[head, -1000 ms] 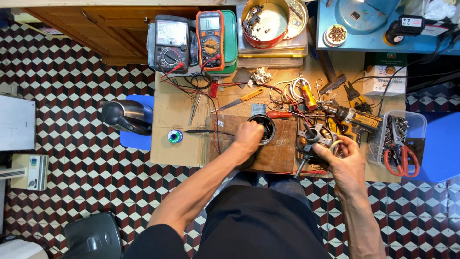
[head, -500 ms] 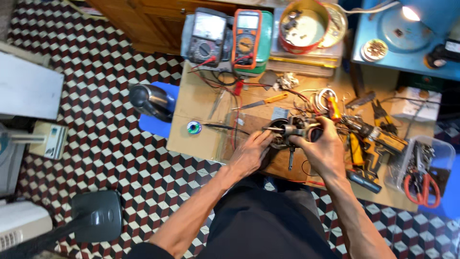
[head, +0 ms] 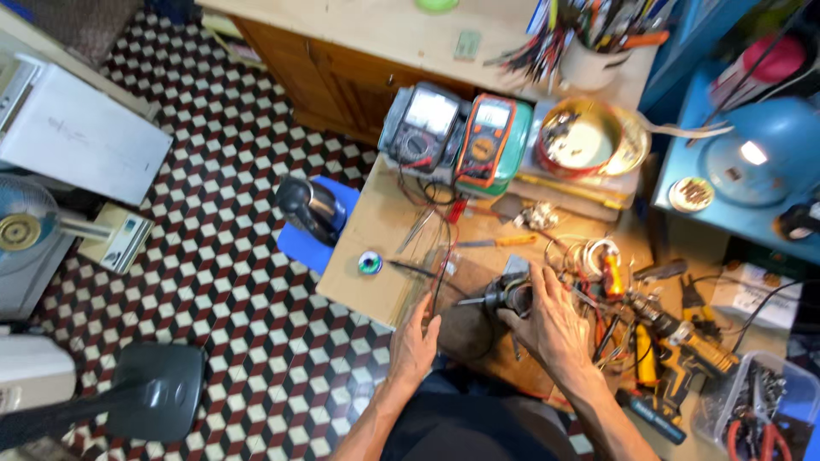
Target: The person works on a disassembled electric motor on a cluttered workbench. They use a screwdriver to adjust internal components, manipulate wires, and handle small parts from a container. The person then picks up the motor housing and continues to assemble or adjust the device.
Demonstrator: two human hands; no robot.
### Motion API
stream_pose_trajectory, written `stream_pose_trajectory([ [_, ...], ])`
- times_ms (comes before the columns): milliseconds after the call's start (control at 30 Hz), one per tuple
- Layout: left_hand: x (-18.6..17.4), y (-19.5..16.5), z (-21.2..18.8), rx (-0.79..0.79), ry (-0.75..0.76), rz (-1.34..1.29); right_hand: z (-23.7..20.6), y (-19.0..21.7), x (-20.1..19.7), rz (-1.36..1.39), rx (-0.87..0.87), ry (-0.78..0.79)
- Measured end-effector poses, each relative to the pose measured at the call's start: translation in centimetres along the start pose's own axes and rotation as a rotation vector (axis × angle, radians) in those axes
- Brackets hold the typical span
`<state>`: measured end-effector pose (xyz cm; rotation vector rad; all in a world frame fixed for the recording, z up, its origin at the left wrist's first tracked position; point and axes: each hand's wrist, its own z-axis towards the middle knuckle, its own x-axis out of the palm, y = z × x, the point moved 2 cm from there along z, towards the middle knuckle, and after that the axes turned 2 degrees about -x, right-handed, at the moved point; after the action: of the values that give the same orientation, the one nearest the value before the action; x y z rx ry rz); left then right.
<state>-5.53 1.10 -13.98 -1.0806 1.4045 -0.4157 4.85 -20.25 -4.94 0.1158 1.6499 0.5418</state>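
My right hand point(head: 555, 329) lies spread over a small motor point(head: 504, 297) with a thin shaft poking left, fingers curled on its body, on the tabletop point(head: 376, 230). My left hand point(head: 414, 346) rests open at the tabletop's near edge, just left of the motor, gripping nothing. A solder spool point(head: 370, 263) sits further left; two multimeters point(head: 461, 132) stand beyond the motor.

Open board left of the left hand point(head: 413, 348), past the solder spool point(head: 370, 263). Right of the right hand point(head: 553, 323), blocked by tangled wires point(head: 589, 256) and drill point(head: 683, 337).
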Motion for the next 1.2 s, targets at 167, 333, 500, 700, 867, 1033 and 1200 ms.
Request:
stream_pose_trajectory([
  [167,2.8,-9.6,1.4,0.446,-0.046,0.088,-1.7,-3.7,-4.1,0.235,0.184,-0.180],
  [333,9.3,-13.6,4.3,0.404,0.229,0.344,-3.8,-8.8,-4.7,0.534,0.378,-0.133],
  [500,11.1,-13.2,5.7,0.294,0.354,0.547,-6.6,-12.2,-2.9,0.560,0.479,-0.059],
  [700,9.9,-14.5,7.1,0.197,0.459,0.389,-3.6,-13.7,-2.8,0.891,0.555,-0.157],
  [867,11.4,-16.8,13.1,0.147,0.271,-0.128,5.6,-14.5,-4.1,1.110,0.627,-0.250],
  [1033,16.3,-19.6,21.7,-0.516,0.399,-0.720,14.6,-14.2,-5.4,0.986,0.576,-0.372],
  [1200,20.8,-19.6,26.3,-0.743,0.348,-0.937,19.2,-14.4,-4.9,0.937,0.710,-0.440],
])
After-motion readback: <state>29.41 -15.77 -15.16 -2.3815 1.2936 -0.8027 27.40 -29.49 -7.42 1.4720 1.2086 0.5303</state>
